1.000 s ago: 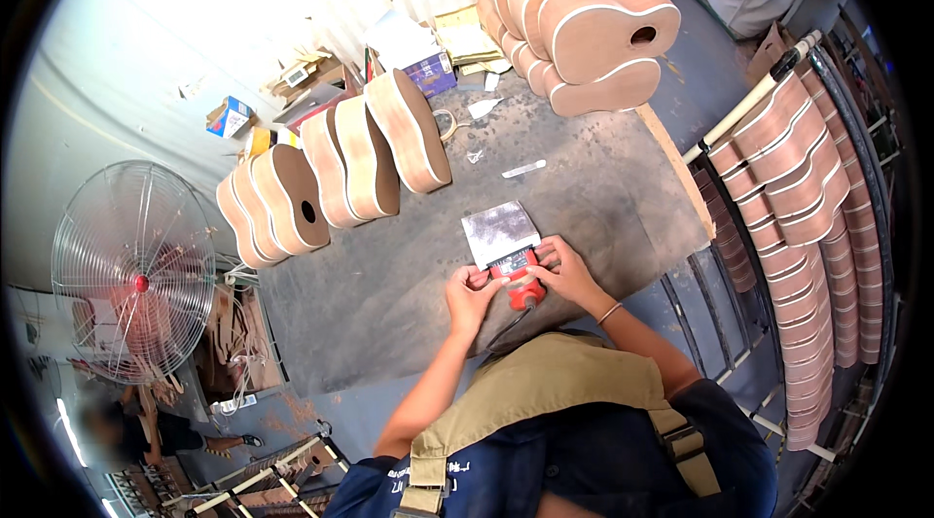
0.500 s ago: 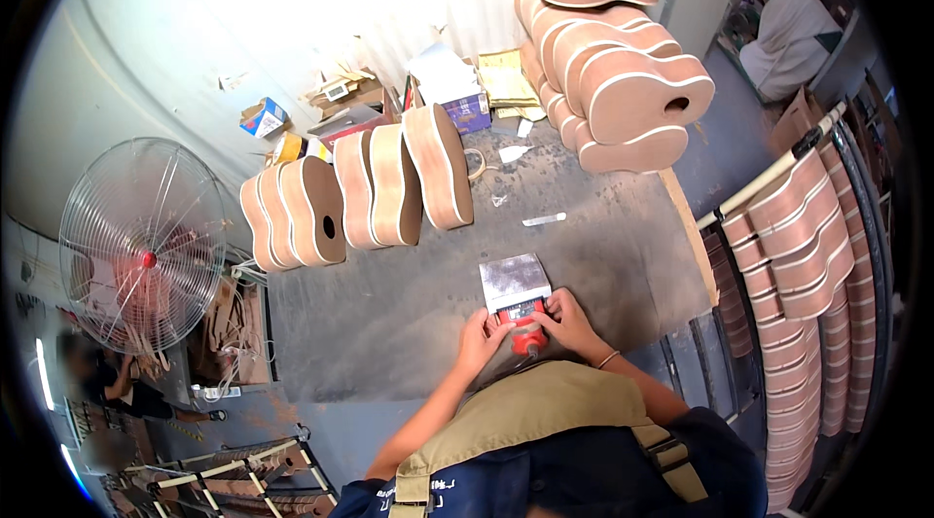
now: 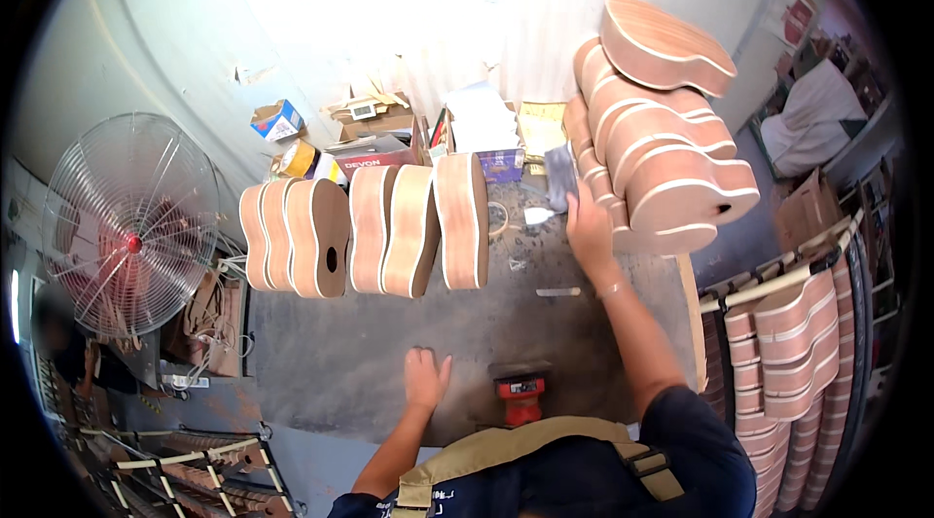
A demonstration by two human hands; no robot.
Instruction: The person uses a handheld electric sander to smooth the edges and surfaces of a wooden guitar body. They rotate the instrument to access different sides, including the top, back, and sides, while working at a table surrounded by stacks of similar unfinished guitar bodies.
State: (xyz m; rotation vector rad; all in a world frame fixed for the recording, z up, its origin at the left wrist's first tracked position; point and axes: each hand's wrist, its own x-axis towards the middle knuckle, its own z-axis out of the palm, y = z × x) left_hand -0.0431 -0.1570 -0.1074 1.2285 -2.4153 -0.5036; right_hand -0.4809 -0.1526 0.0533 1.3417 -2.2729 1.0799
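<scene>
My right hand [image 3: 589,221] reaches toward the back of the bench, its fingers closed on a grey rectangular sheet that looks like sandpaper [image 3: 561,178]. The sheet is beside the stack of wooden guitar bodies [image 3: 671,143] at the right. My left hand [image 3: 425,380] rests on the dark bench top [image 3: 379,343], fingers curled in and thumb out to the side, with nothing seen in it. Between my arms, close to my body, a red power sander [image 3: 520,396] with a dark flat pad lies untouched.
Guitar bodies [image 3: 462,221] stand in a row at the back left. Behind them are open boxes [image 3: 501,163], a tape roll [image 3: 498,218] and a white scrap [image 3: 538,215]. A pale strip [image 3: 557,292] lies mid-bench. A large fan [image 3: 134,236] stands left; a loaded rack [image 3: 793,353] stands right.
Both hands have let go of the sander. My right hand has moved far forward and now holds the grey sheet; my left has shifted left onto the bench. The sander's shiny square face no longer shows.
</scene>
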